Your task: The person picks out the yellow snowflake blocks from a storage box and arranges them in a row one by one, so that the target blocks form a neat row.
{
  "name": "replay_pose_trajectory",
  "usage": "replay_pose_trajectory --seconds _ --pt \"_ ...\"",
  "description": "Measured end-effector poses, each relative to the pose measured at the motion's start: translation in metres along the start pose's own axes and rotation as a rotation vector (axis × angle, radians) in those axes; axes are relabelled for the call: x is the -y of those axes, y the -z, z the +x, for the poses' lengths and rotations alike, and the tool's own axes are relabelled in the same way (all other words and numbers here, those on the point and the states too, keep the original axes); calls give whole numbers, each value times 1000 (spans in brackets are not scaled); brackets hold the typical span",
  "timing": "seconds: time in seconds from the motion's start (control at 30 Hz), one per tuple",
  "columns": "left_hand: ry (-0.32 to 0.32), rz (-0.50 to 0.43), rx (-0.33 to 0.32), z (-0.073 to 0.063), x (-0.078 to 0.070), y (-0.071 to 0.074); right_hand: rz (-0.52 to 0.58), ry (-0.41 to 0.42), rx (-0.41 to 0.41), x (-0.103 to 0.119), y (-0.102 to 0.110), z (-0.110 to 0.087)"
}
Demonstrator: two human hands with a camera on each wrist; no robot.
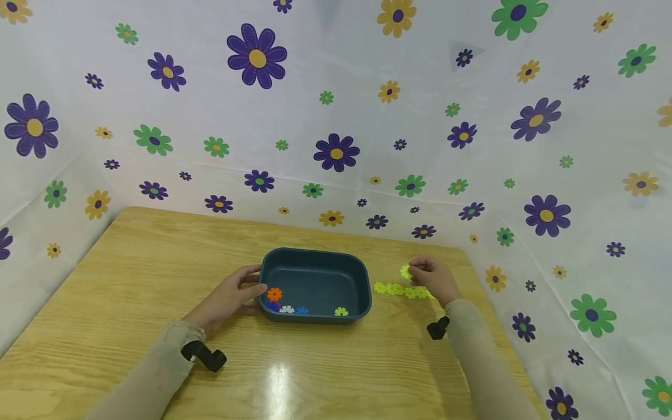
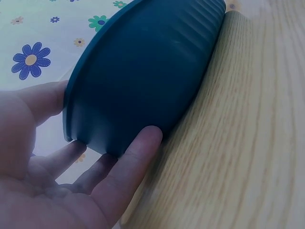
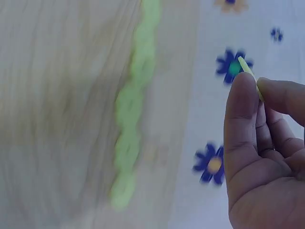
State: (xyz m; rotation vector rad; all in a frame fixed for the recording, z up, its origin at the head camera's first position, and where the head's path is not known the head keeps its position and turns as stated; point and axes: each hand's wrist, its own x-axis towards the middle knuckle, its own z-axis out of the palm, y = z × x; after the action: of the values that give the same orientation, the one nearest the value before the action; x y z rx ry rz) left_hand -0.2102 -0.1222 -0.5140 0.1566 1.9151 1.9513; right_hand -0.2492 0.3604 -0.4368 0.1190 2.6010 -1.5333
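Note:
A dark blue-green plastic basin (image 1: 315,286) stands on the table, and my left hand (image 1: 231,296) grips its left end. The thumb lies at the rim and the other fingers press the outer wall (image 2: 138,76). To the right of the basin, my right hand (image 1: 434,280) pinches a yellow-green snowflake disc (image 1: 405,272) between thumb and index finger. It appears edge-on as a thin disc (image 3: 245,67) in the right wrist view. Below this hand runs a row of overlapping yellow-green snowflake discs (image 1: 396,290); the hand hides part of its right end.
Inside the basin, along its near side, lie an orange disc (image 1: 275,294), a purple disc (image 1: 273,305), a white disc (image 1: 286,309), a blue disc (image 1: 301,311) and a yellow-green disc (image 1: 341,311). A flower-printed cloth (image 1: 294,116) hangs behind and beside the wooden table (image 1: 336,373).

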Motion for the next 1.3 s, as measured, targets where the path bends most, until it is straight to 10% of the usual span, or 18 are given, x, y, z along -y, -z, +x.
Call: replay_pose_trajectory --seconds 0.43,1.3 --pt "-7 -5 -1 0 2 1 -160 -143 -156 -67 64 -8" --pt "-6 -10 9 0 3 3 -267 -179 -137 -95 66 -1"
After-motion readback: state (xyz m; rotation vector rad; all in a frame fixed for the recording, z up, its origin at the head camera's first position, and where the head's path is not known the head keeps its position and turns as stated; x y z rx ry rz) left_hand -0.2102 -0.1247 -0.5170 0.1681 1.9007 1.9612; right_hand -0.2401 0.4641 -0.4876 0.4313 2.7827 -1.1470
